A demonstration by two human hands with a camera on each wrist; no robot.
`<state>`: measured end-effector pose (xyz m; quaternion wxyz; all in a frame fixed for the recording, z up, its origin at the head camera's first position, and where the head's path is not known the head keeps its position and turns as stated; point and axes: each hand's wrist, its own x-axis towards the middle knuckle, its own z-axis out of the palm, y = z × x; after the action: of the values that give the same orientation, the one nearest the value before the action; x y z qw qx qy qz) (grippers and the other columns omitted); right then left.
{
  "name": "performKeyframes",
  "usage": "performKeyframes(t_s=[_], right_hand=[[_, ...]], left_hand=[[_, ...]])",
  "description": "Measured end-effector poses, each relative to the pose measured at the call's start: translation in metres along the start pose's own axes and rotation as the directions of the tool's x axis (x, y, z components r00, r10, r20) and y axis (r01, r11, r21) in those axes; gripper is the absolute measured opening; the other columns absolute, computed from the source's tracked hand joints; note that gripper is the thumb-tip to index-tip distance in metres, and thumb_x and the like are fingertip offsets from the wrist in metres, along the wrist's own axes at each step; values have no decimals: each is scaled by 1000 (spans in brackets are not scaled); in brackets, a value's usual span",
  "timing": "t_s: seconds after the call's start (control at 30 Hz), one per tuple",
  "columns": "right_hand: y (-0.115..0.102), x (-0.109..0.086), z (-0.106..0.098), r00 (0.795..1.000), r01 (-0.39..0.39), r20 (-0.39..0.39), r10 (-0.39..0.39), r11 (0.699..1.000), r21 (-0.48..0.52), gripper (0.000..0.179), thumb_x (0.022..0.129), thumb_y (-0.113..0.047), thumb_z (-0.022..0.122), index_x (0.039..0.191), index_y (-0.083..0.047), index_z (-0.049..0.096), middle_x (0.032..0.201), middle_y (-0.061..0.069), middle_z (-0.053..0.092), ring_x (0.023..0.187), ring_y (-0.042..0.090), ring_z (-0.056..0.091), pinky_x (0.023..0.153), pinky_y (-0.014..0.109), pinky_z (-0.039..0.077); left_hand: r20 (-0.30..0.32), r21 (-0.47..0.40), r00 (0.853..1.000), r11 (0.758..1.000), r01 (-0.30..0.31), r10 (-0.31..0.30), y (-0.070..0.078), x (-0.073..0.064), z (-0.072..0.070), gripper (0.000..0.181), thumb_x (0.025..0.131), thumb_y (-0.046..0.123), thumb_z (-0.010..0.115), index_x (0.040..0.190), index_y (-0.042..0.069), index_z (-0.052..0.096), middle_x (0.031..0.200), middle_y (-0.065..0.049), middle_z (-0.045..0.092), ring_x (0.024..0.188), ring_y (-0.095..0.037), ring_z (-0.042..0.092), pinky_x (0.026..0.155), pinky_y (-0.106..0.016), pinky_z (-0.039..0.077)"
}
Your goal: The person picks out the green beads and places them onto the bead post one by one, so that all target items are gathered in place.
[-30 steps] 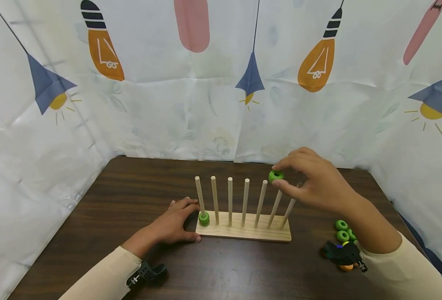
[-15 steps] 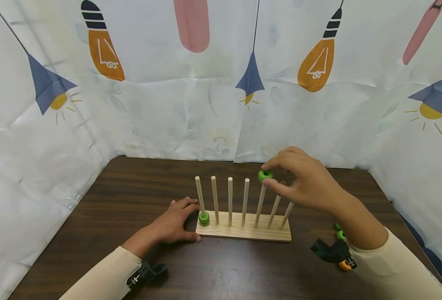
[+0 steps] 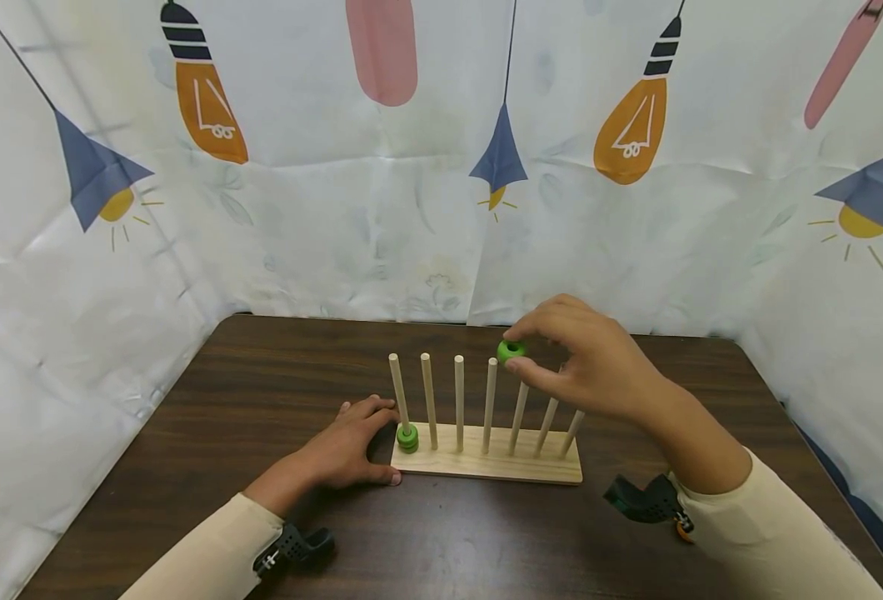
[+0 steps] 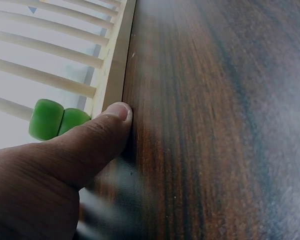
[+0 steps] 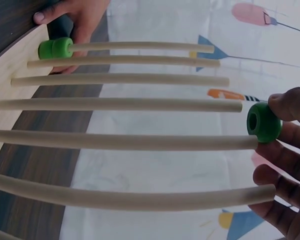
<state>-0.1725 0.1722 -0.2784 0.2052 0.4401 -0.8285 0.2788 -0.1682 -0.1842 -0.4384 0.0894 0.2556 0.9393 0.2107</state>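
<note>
One white sheet (image 3: 411,242) printed with orange bulbs and blue lamps, standing as backdrop behind everything. In front of it, a broad dark-brown wood-grain worktop (image 3: 299,358). Near its middle, a pale rectangular wooden base (image 3: 501,464) with seven slim round wooden pegs (image 3: 460,400) in a row. Next in size, two bare hands. Right hand (image 3: 591,358) raised over the right half of the row, pinching a ring between thumb and fingers; left hand (image 3: 346,447) at the base's left end, gripping it with thumb along the near edge, presumably to steady it. On the wrists, black strapped devices (image 3: 304,546). Smaller again, two rounded green rings (image 3: 407,439), stacked at the foot of the leftmost peg. Likewise small, the rounded green ring in the right hand (image 3: 505,356), up at tip height between the fourth and fifth pegs from the left, hole towards the base. Cannot tell whether touching a tip. Smallest in sight, a sliver of an orange piece (image 3: 684,532), mostly hidden by the right wrist. Step in hand, by judgement: bringing the held ring to a peg, though impossible to say which. Next, probably: line up hole with tip, lower, then let go.
</note>
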Motion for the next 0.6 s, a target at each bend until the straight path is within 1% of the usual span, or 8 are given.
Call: performKeyframes(t_s=[0.27,0.43,0.6], right_hand=[[-4,6,6,1000,22,-6,-22,1000,7,27,85,-16,86,109,-15,75,101,-10,69,101,13,62,81,35,52],[-6,9,9,1000,21,6,-21,1000,5,26,86,-15,85,109,-15,75,102,-9,70,101,13,62,80,36,53],[-8,12,11,1000,15,24,-15,1000,-9,24,88,-20,84,110,-15,75,103,-9,70,101,13,62,77,36,53]], left_hand=[[-7,1,1000,1000,-9,9,-1,0,0,77,77,51,88,137,13,59,154,-19,42,147,-46,29,115,-71,17],[-5,-2,1000,1000,-7,7,-1,0,1,77,77,51,88,137,13,59,154,-19,42,148,-46,29,115,-71,17],[-3,-7,1000,1000,-7,7,-1,-1,1,76,77,51,88,137,13,59,154,-19,42,147,-46,29,115,-71,17]])
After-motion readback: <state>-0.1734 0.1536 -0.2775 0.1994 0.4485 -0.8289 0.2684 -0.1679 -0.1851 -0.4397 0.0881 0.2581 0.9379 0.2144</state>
